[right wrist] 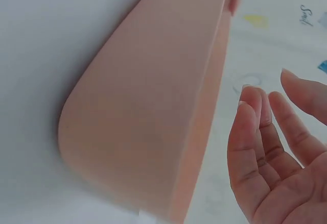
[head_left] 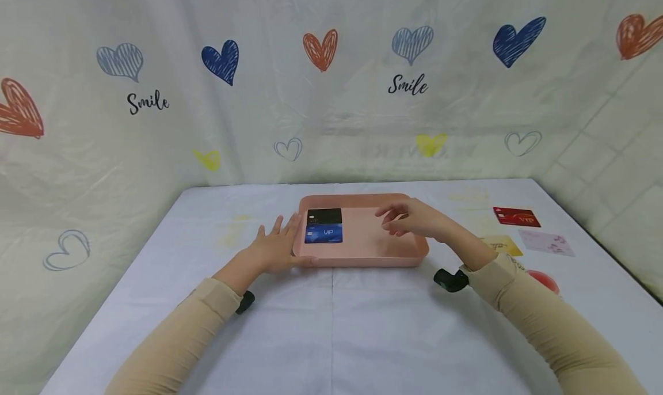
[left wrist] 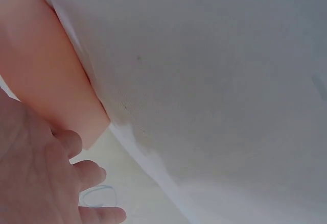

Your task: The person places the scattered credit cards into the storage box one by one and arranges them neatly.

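A pink tray [head_left: 373, 262] lies on the white-covered table. Inside it at the left are a black card [head_left: 324, 215] and, overlapping it just below, a blue VIP card [head_left: 324, 234]. My left hand [head_left: 274, 251] rests at the tray's left end, fingers spread, thumb along the front rim. In the left wrist view that hand's fingers [left wrist: 91, 175] extend beside the pink wall. Above the tray's right half hovers my right hand [head_left: 414, 217], fingers loosely bent. The right wrist view shows nothing between its thumb and fingers [right wrist: 244, 127].
To the right of the tray lie a red card [head_left: 517, 217], a gold card [head_left: 501, 245] and a pale pink flowered card [head_left: 547, 243]. A round red object [head_left: 544, 281] is partly hidden by the right sleeve. A curtain with hearts [head_left: 321, 107] hangs behind the table.
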### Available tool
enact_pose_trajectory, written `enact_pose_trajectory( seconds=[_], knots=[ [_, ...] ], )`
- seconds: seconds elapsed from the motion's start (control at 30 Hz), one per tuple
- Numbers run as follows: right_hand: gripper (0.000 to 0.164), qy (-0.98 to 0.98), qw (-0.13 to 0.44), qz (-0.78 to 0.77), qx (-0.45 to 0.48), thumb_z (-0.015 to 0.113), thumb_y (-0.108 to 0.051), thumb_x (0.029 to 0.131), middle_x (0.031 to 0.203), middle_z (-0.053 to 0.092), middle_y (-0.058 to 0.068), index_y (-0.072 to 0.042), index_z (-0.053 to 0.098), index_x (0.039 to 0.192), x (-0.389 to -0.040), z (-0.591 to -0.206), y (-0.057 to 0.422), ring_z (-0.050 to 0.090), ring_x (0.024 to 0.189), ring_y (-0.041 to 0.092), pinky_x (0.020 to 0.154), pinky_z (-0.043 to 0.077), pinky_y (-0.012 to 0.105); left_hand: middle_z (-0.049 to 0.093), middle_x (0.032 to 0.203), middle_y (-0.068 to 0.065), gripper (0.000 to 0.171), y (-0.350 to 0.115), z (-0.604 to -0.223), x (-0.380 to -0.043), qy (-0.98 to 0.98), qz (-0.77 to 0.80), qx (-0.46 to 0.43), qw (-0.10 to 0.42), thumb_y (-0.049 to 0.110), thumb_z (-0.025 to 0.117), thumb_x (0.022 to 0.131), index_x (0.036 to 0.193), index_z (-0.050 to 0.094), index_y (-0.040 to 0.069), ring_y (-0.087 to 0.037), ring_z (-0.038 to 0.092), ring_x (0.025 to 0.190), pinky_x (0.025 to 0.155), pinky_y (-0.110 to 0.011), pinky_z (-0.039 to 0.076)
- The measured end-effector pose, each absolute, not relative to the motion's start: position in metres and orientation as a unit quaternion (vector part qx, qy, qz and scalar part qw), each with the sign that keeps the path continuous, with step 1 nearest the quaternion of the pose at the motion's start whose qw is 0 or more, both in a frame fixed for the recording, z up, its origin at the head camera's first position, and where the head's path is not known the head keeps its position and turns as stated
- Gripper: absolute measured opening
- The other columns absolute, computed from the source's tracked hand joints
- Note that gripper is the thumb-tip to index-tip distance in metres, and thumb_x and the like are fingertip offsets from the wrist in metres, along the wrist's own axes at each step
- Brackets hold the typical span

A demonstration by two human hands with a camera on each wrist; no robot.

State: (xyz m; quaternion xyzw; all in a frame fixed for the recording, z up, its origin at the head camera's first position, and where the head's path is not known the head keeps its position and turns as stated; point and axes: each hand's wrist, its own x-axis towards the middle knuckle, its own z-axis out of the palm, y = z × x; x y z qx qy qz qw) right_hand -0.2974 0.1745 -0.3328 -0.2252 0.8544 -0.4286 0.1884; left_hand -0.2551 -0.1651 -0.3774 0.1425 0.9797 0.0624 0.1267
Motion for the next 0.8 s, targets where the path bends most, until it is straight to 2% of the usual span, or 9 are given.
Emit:
enact_pose_trajectory(
  seconds=[0.2, 0.33, 0.43, 0.63, 0.8],
  knots=[
    [0.038, 0.856, 0.168, -0.438, -0.217, 0.064, -0.013, 0.101, 0.119, 0.065, 0.02, 0.003, 0.06, 0.135, -0.294, -0.329, 0.196, 0.065, 0.101, 0.04, 0.09, 0.056, 0.045, 0.003, 0.172, -0.008, 0.115, -0.167, -0.38, -0.256, 0.98, 0.064, 0.142, 0.122, 0.079, 0.051, 0.09, 0.165, -0.001, 0.01, -0.04, 0.0, 0.156, 0.117, -0.07, 0.005],
    [0.04, 0.862, 0.154, -0.432, -0.213, 0.066, -0.018, 0.101, 0.12, 0.064, 0.022, 0.002, 0.06, 0.136, -0.293, -0.326, 0.209, 0.067, 0.098, 0.037, 0.089, 0.057, 0.039, 0.003, 0.172, -0.008, 0.115, -0.167, -0.38, -0.255, 0.98, 0.066, 0.143, 0.122, 0.079, 0.051, 0.09, 0.165, -0.002, 0.01, -0.04, 0.0, 0.156, 0.117, -0.07, 0.004],
    [0.042, 0.871, 0.148, -0.422, -0.204, 0.067, -0.021, 0.102, 0.12, 0.065, 0.021, 0.002, 0.059, 0.136, -0.294, -0.325, 0.22, 0.067, 0.098, 0.033, 0.088, 0.057, 0.036, 0.002, 0.172, -0.007, 0.115, -0.167, -0.38, -0.255, 0.98, 0.068, 0.142, 0.121, 0.079, 0.052, 0.09, 0.165, -0.003, 0.011, -0.039, 0.0, 0.156, 0.117, -0.07, 0.004],
    [0.042, 0.881, 0.14, -0.413, -0.181, 0.065, -0.02, 0.102, 0.117, 0.066, 0.02, 0.003, 0.059, 0.137, -0.294, -0.324, 0.242, 0.066, 0.102, 0.037, 0.088, 0.057, 0.039, 0.002, 0.172, -0.007, 0.117, -0.167, -0.382, -0.255, 0.981, 0.063, 0.142, 0.117, 0.081, 0.05, 0.089, 0.165, -0.003, 0.012, -0.039, 0.0, 0.156, 0.116, -0.071, 0.005],
    [0.045, 0.89, 0.138, -0.404, -0.16, 0.067, -0.024, 0.102, 0.117, 0.068, 0.016, 0.002, 0.06, 0.138, -0.291, -0.322, 0.258, 0.066, 0.101, 0.033, 0.087, 0.057, 0.038, 0.002, 0.172, -0.007, 0.116, -0.167, -0.381, -0.255, 0.98, 0.063, 0.142, 0.121, 0.08, 0.05, 0.09, 0.165, -0.004, 0.011, -0.039, -0.001, 0.156, 0.117, -0.07, 0.005]
  ],
)
